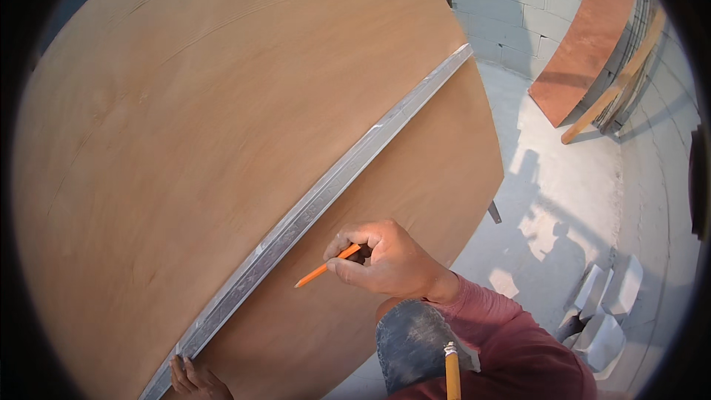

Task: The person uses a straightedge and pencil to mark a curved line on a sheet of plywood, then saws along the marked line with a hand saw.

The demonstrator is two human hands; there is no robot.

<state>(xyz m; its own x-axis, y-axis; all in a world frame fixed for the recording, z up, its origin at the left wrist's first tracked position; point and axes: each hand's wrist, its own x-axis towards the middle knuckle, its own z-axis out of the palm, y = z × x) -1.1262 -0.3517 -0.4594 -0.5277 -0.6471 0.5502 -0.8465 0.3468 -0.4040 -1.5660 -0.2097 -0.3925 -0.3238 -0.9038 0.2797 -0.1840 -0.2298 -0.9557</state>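
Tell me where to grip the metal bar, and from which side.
Probably pinch the metal bar across its narrow width near mid-length, coming from its lower-right side: it lies long and slender across the board, with the left hand at its near end.

Scuffed metal straightedge (307,211) and smooth, matt wooden board (207,141)

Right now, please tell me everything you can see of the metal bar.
The bar looks metallic: long, narrow, silvery grey, with lengthwise ridges and pale smudges. It lies diagonally across the brown board, far end near the board's right edge, near end leaving the picture. The left grip touches its near part.
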